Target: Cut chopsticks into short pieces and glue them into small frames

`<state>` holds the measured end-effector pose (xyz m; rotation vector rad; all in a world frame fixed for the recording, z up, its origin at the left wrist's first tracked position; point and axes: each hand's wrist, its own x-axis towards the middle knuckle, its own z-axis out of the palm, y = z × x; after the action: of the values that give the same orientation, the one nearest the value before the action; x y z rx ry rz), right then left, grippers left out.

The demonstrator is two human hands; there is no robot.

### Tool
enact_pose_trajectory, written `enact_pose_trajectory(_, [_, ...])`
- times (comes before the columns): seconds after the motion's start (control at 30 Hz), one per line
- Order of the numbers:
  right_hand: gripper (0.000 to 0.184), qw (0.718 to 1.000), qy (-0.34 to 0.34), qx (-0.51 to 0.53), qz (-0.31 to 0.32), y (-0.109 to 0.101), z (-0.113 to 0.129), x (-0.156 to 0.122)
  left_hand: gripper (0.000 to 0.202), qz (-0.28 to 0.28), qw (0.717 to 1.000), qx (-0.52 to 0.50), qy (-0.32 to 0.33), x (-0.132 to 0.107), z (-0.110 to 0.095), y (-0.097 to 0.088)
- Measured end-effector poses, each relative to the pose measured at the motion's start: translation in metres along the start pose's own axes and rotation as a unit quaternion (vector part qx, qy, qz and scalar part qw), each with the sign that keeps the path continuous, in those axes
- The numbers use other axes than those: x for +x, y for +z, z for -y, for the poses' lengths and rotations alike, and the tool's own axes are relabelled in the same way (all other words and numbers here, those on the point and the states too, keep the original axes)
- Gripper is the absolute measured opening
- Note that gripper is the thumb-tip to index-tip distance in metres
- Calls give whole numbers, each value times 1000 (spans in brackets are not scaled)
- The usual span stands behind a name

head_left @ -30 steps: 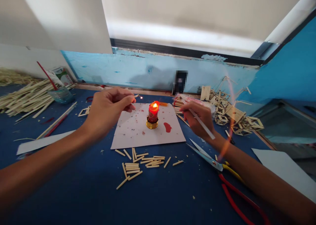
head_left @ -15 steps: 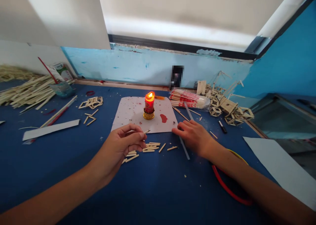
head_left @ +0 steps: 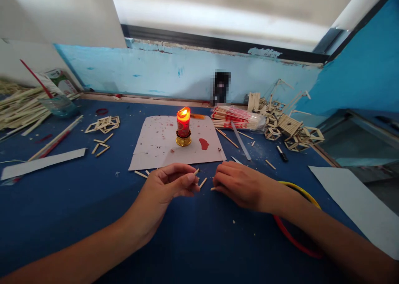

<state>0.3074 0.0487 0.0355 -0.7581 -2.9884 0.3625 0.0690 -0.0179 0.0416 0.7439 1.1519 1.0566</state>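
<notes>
Surface: the blue surface point(head_left: 187, 250) carries every part; its bare near zone gives both arms working room.
Sheet: the sheet point(head_left: 152, 151) lies flat under the candle, presumably to catch wax, as the red patch point(head_left: 204, 144) on it suggests.
Scissors: the scissors point(head_left: 307, 193) lie partly hidden beneath the right arm point(head_left: 327, 232), probably kept there for quick reach.
Right hand: the right hand point(head_left: 241, 184) rests low, fingers curled; a second stick point(head_left: 213, 188) shows at its fingertips, but whether it is gripped cannot be told.
Left hand: the left hand point(head_left: 170, 184) is pinched on one stick.
Candle: the lit candle point(head_left: 183, 126) stands upright in a gold holder point(head_left: 183, 140), which likely steadies it, beyond both hands.
Rod: the clear rod point(head_left: 240, 142) lies just beside the sheet's right edge.
Stick: the pinched stick point(head_left: 196, 172) projects past the fingertips, apparently to leave its end exposed.
</notes>
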Motion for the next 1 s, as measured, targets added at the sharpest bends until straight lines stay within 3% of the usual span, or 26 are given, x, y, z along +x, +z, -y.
enact_pose_trajectory(0.13, [14, 974, 21, 220, 41, -23, 0, -12, 22, -7, 1000, -16, -11, -4, 5, -2])
enact_pose_trajectory(0.23, [13, 918, 29, 395, 5, -27, 7, -12, 23, -6, 1000, -20, -10, -6, 7, -1])
enact_pose_trajectory(0.3, [10, 847, 62, 524, -71, -22, 19, -6, 23, -6, 1000, -20, -9, -8, 8, 0])
enact_pose_trajectory(0.4, [7, 699, 110, 676, -208, -7, 43, 8, 23, -5, 1000, -21, 2, -11, 8, -1])
enact_pose_trajectory(0.47, [8, 623, 127, 733, -243, 2, 57, 15, 23, -4, 1000, -26, 9, -12, 8, -1])
enact_pose_trajectory(0.5, [7, 601, 130, 749, -247, 6, 61, 18, 22, -2, 1000, -28, 12, -12, 8, -1])
enact_pose_trajectory(0.6, [5, 577, 129, 763, -262, 13, 65, 22, 23, -3, 999, -36, 8, -11, 8, -1])
enact_pose_trajectory(0.8, [7, 584, 118, 760, -259, 17, 60, 23, 26, -11, 997, -69, -17, -7, 10, -1])
enact_pose_trajectory(1.0, [12, 597, 152, 743, -261, 19, 59, 25, 21, 5, 999, -51, -4, -7, 12, -4])
